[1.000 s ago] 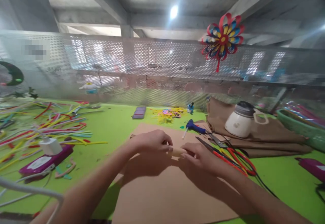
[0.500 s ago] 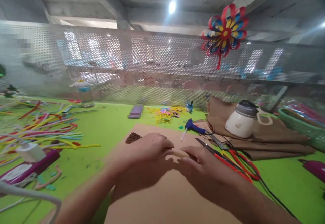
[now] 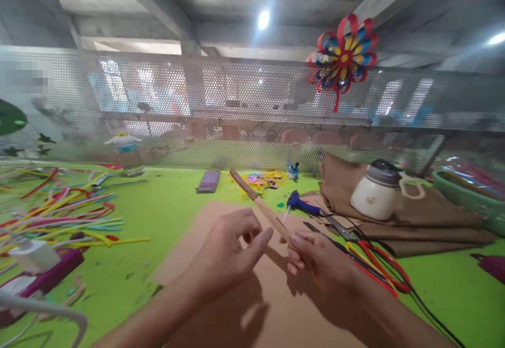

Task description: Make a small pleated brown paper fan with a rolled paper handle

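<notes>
My right hand (image 3: 315, 256) pinches the near end of a thin wooden stick (image 3: 258, 204) with a brown bristle tip, like a paintbrush, raised and slanting up to the left. My left hand (image 3: 232, 251) hovers just left of the stick with its fingers curled and thumb out, holding nothing I can see. Both hands are above a sheet of brown cardboard (image 3: 205, 295) on the green table (image 3: 165, 206).
Red-handled scissors (image 3: 374, 261) and a blue glue gun (image 3: 302, 203) lie right of my hands. A white jug (image 3: 374, 190) sits on brown cloth. Coloured pipe cleaners (image 3: 67, 206) and a purple device (image 3: 43, 277) lie left. A mesh screen (image 3: 236, 106) with a paper pinwheel (image 3: 343, 56) stands behind.
The stick, held low and level between both hands, is now lifted by my right hand and points up to the left. My left hand has let go of it.
</notes>
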Motion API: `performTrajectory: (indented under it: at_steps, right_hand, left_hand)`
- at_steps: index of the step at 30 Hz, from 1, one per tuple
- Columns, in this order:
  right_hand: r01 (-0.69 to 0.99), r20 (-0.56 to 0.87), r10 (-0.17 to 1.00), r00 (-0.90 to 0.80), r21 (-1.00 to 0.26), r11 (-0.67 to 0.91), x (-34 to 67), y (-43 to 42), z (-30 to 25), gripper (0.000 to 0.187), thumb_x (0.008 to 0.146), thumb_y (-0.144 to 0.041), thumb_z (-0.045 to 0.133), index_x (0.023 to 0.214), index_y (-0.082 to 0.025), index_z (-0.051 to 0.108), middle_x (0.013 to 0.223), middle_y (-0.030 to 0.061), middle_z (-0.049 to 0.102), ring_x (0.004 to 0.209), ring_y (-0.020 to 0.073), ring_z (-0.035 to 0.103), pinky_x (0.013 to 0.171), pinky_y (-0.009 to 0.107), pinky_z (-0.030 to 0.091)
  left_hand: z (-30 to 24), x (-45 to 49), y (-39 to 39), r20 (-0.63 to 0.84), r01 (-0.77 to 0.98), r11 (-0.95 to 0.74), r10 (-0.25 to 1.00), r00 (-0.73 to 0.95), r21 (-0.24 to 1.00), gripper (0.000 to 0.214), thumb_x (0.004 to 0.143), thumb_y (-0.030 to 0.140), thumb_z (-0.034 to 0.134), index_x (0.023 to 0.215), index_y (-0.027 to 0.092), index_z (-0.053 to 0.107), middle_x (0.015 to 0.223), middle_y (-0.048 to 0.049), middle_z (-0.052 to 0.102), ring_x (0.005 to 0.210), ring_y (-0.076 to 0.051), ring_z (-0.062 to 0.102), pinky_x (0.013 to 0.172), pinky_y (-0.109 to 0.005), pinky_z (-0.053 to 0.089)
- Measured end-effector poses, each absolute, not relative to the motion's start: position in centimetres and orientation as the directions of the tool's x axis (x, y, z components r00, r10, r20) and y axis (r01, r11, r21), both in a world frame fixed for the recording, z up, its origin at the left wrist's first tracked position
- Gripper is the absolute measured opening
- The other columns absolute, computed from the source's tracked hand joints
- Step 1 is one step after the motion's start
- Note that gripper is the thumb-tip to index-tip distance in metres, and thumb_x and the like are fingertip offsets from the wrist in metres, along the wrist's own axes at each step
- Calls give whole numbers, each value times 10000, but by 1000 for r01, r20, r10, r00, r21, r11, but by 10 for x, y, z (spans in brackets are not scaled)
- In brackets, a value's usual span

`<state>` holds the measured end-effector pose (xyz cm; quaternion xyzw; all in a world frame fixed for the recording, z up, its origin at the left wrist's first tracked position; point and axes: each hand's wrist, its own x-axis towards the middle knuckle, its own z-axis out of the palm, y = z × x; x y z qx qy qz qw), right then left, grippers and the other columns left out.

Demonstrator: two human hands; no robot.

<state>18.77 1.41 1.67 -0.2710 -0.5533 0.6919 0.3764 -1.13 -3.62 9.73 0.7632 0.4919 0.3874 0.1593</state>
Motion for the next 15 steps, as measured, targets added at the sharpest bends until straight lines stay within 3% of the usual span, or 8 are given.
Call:
performTrajectory:
  at_steps: [2,4,6,9,15]
  right_hand:
    - [-272,46,817,-575,-952,-138,183,11,20,397,833,-548,667,839,-155,612,582,-64,451,506,97,398,563,267,418]
    - [-305,46,807,-588,-937,-169,178,5,24,393,841,-535,663,826,-144,623,595,-51,462,521,97,406,572,262,428]
    - [-350,52,799,-599,-914,-203,173,-2,26,375,849,-506,669,797,-137,629,604,-40,474,534,98,412,585,257,436]
    - [-428,63,782,-620,-863,-270,169,-8,27,317,874,-441,667,839,-126,654,606,-36,485,539,96,419,591,248,439]
    - [-541,121,735,-667,-757,-367,164,-14,21,261,910,-374,634,890,-115,660,613,-37,469,535,89,396,578,243,449]
  left_hand:
    - [85,-6,-31,159,490,-190,982,104,851,285,803,330,619,572,168,586,581,-2,551,601,-151,523,595,-285,408]
    - [70,0,-23,80,387,-136,984,158,912,229,811,372,614,756,158,675,737,-36,666,703,-175,606,616,-278,450]
    - [58,6,-17,76,57,-87,981,178,995,261,791,403,672,853,151,696,811,-58,701,777,-185,635,695,-293,480]
    - [48,14,-16,78,-237,-42,987,142,971,308,724,428,768,815,145,687,715,-61,686,692,-196,641,636,-302,504]
    - [40,20,-25,-19,-454,129,971,239,882,330,744,419,765,889,148,645,664,-42,646,474,-175,604,418,-285,487]
